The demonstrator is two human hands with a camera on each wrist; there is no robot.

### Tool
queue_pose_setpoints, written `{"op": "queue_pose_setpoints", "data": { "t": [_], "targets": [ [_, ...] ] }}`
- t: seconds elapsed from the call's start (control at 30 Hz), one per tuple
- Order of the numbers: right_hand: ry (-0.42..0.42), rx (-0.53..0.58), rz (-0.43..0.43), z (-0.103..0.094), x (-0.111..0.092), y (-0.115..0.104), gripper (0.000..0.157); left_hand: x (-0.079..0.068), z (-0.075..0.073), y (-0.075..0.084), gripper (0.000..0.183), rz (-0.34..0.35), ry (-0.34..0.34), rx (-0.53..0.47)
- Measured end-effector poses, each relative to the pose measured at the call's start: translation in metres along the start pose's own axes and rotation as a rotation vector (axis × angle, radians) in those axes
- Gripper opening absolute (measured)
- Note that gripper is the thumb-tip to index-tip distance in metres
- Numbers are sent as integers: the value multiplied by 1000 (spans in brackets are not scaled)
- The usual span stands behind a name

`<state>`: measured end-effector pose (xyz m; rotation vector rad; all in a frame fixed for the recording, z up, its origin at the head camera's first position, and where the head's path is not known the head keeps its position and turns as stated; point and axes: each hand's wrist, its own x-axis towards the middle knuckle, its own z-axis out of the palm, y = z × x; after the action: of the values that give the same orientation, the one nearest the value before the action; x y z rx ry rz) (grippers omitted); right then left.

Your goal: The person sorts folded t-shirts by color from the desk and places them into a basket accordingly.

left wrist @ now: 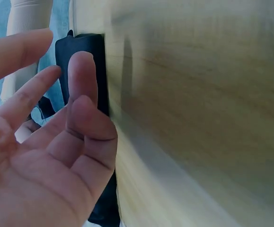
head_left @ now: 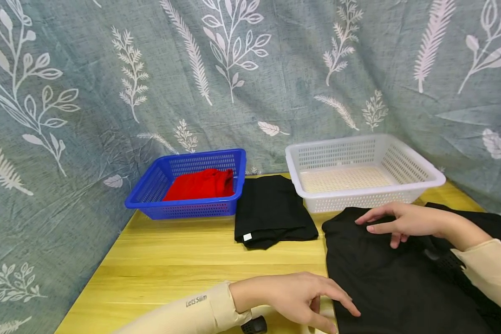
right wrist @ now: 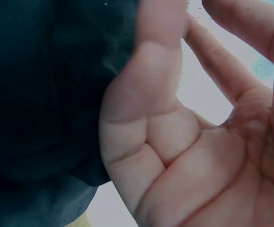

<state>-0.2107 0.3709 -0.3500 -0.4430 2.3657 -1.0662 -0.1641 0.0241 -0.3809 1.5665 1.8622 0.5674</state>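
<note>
The left hand (head_left: 302,297) and right hand (head_left: 409,222), fingers loosely extended and gripping nothing, are at a black garment (head_left: 384,283) spread on the wooden table (head_left: 171,250). Just beyond it stands a white plastic basket (head_left: 359,201); leftward lie a folded black garment (head_left: 273,206) and a blue basket (head_left: 191,211) containing red cloth (head_left: 200,184).

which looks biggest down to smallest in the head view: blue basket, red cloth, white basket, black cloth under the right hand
1. Black cloth (nearest the camera)
2. White basket
3. Blue basket
4. Red cloth
</note>
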Motion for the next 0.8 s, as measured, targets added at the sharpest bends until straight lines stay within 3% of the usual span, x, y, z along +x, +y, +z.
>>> {"op": "queue_pose_setpoints", "data": {
  "t": [0.43,0.6,0.8],
  "targets": [
    [41,-74,30,9,4,0,47,1,-2,-3,49,-64,-21,176],
    [26,-101,39,13,1,-2,48,-10,-7,-7,47,-115,17,250],
    [16,-146,59,18,-8,-7,50,-30,-15,-13,42,-200,113,322]
  ]
}}
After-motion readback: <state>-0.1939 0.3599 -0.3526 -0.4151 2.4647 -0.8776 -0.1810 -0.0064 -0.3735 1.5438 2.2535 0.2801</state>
